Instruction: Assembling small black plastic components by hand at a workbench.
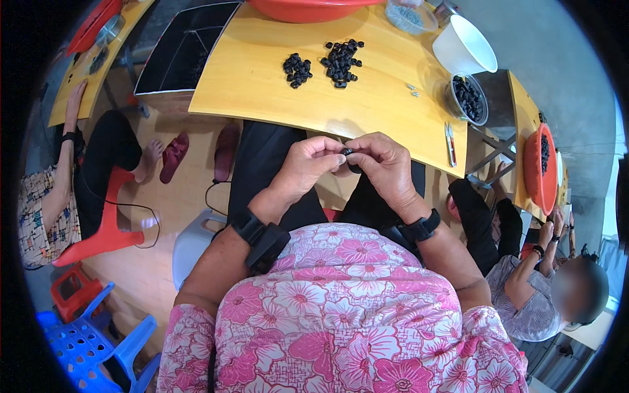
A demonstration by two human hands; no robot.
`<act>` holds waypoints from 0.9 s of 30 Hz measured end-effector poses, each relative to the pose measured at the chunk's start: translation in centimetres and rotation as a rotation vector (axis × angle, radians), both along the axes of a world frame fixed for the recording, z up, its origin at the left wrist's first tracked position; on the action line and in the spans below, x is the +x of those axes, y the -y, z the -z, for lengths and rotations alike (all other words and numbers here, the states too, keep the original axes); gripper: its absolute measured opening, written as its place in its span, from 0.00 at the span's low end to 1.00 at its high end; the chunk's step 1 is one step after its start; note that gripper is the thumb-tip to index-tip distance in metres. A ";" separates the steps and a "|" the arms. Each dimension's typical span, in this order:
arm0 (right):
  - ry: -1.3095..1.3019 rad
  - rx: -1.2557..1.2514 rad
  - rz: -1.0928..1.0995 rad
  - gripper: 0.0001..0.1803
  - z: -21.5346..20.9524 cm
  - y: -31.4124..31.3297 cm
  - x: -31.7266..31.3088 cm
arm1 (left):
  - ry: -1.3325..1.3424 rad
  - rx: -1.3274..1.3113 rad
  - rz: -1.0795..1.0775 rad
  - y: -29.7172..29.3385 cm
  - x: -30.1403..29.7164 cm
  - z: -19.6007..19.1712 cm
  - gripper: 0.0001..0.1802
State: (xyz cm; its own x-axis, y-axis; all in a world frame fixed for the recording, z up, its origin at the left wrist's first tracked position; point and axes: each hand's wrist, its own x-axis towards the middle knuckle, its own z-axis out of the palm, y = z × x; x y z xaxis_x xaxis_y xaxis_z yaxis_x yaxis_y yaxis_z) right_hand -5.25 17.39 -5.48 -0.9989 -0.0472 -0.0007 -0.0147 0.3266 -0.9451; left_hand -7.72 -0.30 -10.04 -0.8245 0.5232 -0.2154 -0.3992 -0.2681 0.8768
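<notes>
Just off the table's near edge, my left hand (310, 162) and my right hand (380, 163) meet over my lap. Thumbs and fingertips of both pinch a small black part (347, 151); its exact kind is too small to tell. Ahead on the yellow table (262, 98) lie two loose piles of similar black parts, a smaller left pile (297, 71) and a larger right pile (341, 63). A few tiny metal pieces (413, 90) rest farther right. Near the right corner lies a pair of small snips (450, 144) with red on the handle.
A clear bowl of black parts (468, 99) sits at the table's right edge, beside a white bowl (464, 46). At the back are a red basin (308, 8) and a clear tub of small metal pieces (407, 16). Other people sit at tables left and right.
</notes>
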 end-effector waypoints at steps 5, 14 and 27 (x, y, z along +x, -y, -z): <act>-0.047 0.085 -0.013 0.08 0.3 -0.1 -0.1 | 0.030 0.037 -0.007 -0.1 -0.1 -0.4 0.09; -0.353 0.353 -0.152 0.16 1.0 -0.2 -0.4 | 0.022 0.045 -0.011 -0.1 -0.3 -0.3 0.05; -0.215 0.246 -0.095 0.13 0.7 -0.2 0.0 | 0.039 0.045 -0.011 0.0 -0.1 -0.2 0.05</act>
State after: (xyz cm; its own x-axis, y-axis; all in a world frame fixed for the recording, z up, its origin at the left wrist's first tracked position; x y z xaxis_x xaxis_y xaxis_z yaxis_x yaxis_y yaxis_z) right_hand -5.23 17.63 -6.23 -0.9684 -0.1651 0.1868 -0.2469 0.5319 -0.8100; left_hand -7.78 -0.30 -9.85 -0.8217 0.5242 -0.2238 -0.4297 -0.3117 0.8475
